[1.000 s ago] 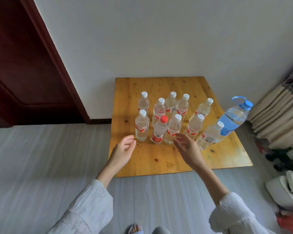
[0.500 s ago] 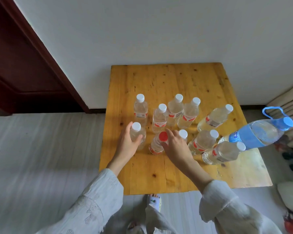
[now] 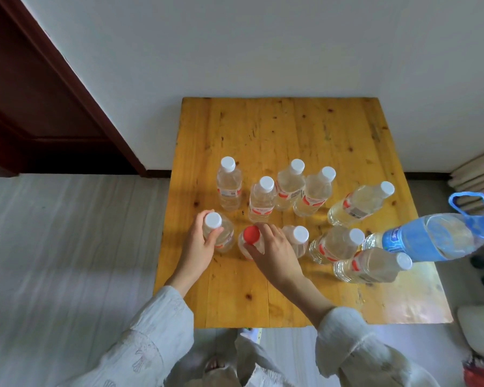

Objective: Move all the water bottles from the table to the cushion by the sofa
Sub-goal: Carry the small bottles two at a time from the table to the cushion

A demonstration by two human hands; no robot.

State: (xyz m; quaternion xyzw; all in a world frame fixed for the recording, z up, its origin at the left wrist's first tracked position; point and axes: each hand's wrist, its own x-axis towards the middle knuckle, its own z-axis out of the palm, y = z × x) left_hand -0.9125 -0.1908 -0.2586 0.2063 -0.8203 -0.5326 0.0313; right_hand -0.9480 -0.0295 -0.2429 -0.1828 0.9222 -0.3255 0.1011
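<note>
On the knotty, yellow-varnished wooden surface (image 3: 277, 127), set against a plain white wall, stood a cluster of clear plastic water bottles, all upright with their long axes vertical and their caps pointing up; the wide lens made those toward the right seem to lean outward. At far left, a dark reddish-brown wooden door (image 3: 25, 88) met pale grey plank flooring (image 3: 67, 247). The left hand (image 3: 197, 247), emerging from a crinkled off-white sleeve (image 3: 140, 342), was curled around the shoulder of a white-capped bottle with a red label (image 3: 217, 233) at the front-left corner of the group, fingers and thumb closed on it below the cap. Just beside it, the right hand (image 3: 274, 250) gripped the neck of the one red-capped bottle (image 3: 250, 241), thumb on the near side and fingers wrapped over the far side. Both bottles appeared to rest on the surface. Behind them stood four more smooth, cylindrical, white-capped bottles (image 3: 261, 201) in a loose row. To the right, another four (image 3: 336, 243) were grouped near the surface's right edge. Farthest right rose a larger ribbed bottle with a blue label, blue cap and blue loop handle (image 3: 433, 238). Beyond it, folded beige fabric (image 3: 475, 177) lay by the wall.
</note>
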